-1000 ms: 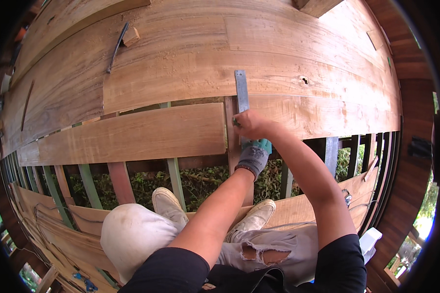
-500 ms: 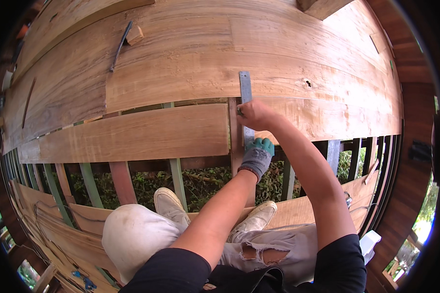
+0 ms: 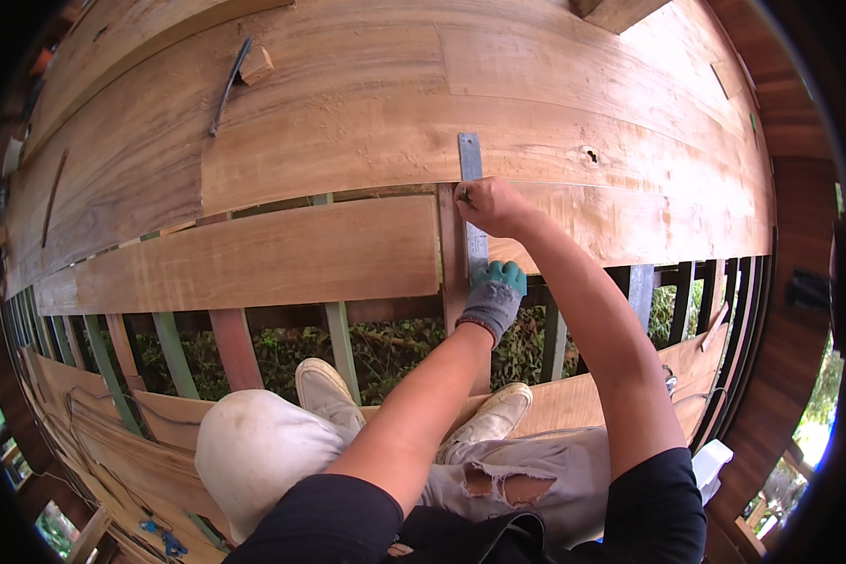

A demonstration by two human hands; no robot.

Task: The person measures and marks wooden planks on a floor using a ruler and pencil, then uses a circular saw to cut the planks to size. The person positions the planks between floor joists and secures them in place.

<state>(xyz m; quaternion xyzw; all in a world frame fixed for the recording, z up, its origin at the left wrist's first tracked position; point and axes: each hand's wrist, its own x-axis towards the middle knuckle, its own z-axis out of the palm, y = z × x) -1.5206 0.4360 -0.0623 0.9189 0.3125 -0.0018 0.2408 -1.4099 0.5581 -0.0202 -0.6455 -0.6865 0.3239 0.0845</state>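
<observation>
A flat steel ruler (image 3: 470, 155) lies across the edge of a wooden board (image 3: 573, 211), pointing away from me. My left hand (image 3: 498, 289), in a grey and teal glove, is closed on the ruler's near end and hides it. My bare right hand (image 3: 492, 207) rests over the ruler's middle, fingers pinched. A small dark tip shows between them at the ruler's left edge; the rest of that thing is hidden. Just left of the ruler, a gap separates this board from another loose-looking plank (image 3: 273, 254).
Open joists (image 3: 233, 348) run below, with leaves and ground showing between them. My shoes (image 3: 329, 393) stand near a lower board. On the laid boards lie a dark bar (image 3: 230, 86) and a small wood block (image 3: 257, 65). A wooden post (image 3: 620, 14) stands at the far side.
My right hand has slid a little away from me along the ruler, its fingers still pinched. My left hand stays on the ruler's near end.
</observation>
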